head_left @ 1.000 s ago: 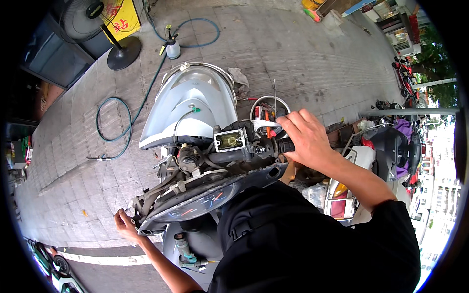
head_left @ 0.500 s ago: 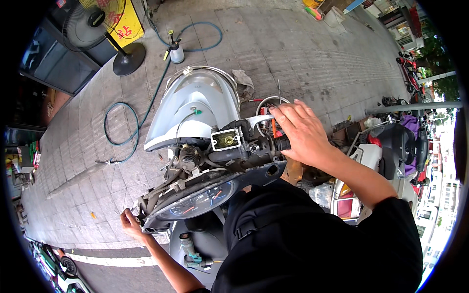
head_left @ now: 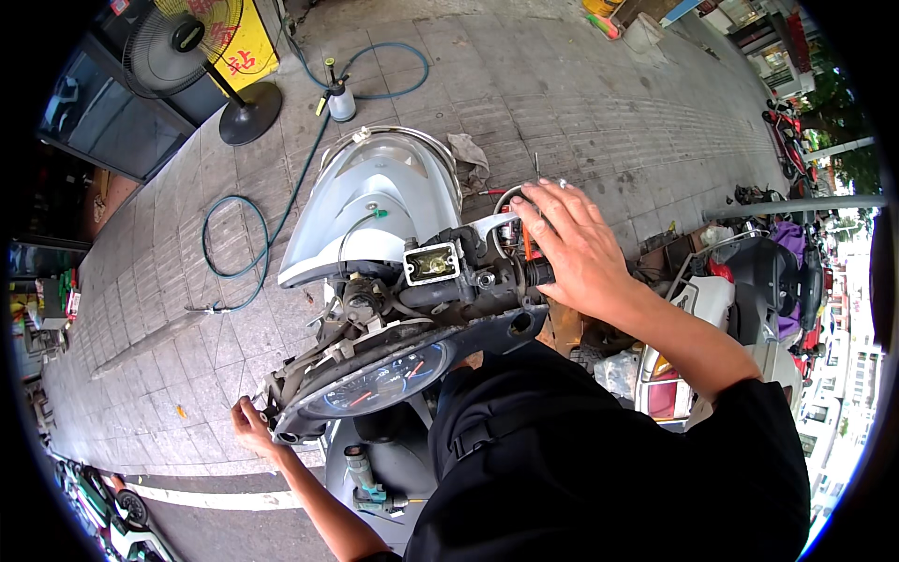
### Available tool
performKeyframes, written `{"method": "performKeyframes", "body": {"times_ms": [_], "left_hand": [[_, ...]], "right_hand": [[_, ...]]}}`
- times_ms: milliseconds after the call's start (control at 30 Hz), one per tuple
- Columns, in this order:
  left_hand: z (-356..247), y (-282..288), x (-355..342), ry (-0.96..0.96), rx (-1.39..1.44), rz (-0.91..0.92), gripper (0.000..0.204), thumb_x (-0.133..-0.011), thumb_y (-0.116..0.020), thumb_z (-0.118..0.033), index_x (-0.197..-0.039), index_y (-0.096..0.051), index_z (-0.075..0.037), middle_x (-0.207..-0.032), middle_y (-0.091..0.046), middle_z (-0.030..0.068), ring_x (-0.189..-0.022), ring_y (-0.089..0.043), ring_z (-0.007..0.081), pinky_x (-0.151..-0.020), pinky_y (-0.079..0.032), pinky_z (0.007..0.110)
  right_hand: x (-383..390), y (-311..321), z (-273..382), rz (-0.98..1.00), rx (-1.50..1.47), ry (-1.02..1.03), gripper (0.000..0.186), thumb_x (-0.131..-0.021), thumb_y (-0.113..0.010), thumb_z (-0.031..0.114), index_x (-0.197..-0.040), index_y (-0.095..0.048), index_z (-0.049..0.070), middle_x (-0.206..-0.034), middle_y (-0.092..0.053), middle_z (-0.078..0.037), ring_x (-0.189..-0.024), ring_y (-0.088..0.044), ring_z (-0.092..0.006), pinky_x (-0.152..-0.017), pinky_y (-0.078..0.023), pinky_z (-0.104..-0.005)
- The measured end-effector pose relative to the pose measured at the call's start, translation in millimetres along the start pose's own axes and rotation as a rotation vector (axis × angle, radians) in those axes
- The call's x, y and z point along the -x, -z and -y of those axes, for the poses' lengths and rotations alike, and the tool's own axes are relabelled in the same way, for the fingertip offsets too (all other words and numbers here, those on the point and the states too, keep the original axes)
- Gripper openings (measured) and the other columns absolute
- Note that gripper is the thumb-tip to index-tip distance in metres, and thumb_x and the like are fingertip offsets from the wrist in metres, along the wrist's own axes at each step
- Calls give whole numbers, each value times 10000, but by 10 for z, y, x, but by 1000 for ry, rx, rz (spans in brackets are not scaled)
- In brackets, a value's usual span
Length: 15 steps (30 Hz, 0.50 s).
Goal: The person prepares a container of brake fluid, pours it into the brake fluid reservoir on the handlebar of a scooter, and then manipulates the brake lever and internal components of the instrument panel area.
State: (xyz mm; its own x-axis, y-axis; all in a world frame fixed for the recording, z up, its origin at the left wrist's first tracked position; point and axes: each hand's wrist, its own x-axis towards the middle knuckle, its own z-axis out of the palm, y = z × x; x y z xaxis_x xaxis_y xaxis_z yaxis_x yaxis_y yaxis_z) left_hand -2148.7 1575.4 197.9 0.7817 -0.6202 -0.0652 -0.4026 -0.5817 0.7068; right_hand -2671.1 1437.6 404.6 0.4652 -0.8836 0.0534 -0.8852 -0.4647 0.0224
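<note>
In front of me stands a scooter with its handlebar cover off, its speedometer panel (head_left: pixel 384 382) facing me. My right hand (head_left: pixel 582 248) lies round the right end of the handlebar, fingers reaching over the silver brake lever (head_left: pixel 489 225). Beside that lever sits an uncapped brake fluid reservoir (head_left: pixel 433 266), with yellowish liquid showing inside. My left hand (head_left: pixel 255 429) is closed at the left end of the handlebar (head_left: pixel 272 412); its grip is partly hidden. A thin clear hose with a green tip (head_left: pixel 377 214) rests on the white front fairing (head_left: pixel 337 225).
A teal power drill (head_left: pixel 367 482) lies on the seat below the panel. On the paving are a green hose (head_left: pixel 267 248), a spray bottle (head_left: pixel 340 101) and a cloth (head_left: pixel 470 159). A standing fan (head_left: pixel 249 112) is at far left; parked scooters (head_left: pixel 698 309) crowd the right.
The fingers of my right hand have shifted slightly at the brake lever, and the lever has swung a little outward. My left hand stays in place.
</note>
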Motion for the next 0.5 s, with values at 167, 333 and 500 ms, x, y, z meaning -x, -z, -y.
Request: {"method": "performKeyframes", "body": {"times_ms": [167,333,500], "left_hand": [[141,-34,-42,-109,42,-67,453,-970,-629,-475,-954,-719,-31,-587,-570,4,-472,-449,74,-426,-282,289],[104,-59,-23,-99,40,-66,452,-970,-630,-473,-954,-719,-30,-593,-574,7,-485,-473,76,-429,-300,286],[137,-43,-40,-85,30,-66,458,-963,-634,-480,-954,-718,-30,-599,-571,7,-490,-473,79,-436,-305,290]], "right_hand": [[6,-46,-19,72,-58,-31,1030,-588,-912,229,-1468,-413,32,-1457,-475,-164,-1400,-416,-337,-1209,-288,-492],[32,-75,-23,32,-51,-31,1030,-563,-917,218,-1451,-425,43,-1391,-515,-148,-1330,-471,-341,-1157,-348,-489],[49,-33,4,-4,-40,17,783,-529,-916,249,-1208,-594,28,-1047,-546,-78,-991,-549,-255,-887,-483,-379]]}}
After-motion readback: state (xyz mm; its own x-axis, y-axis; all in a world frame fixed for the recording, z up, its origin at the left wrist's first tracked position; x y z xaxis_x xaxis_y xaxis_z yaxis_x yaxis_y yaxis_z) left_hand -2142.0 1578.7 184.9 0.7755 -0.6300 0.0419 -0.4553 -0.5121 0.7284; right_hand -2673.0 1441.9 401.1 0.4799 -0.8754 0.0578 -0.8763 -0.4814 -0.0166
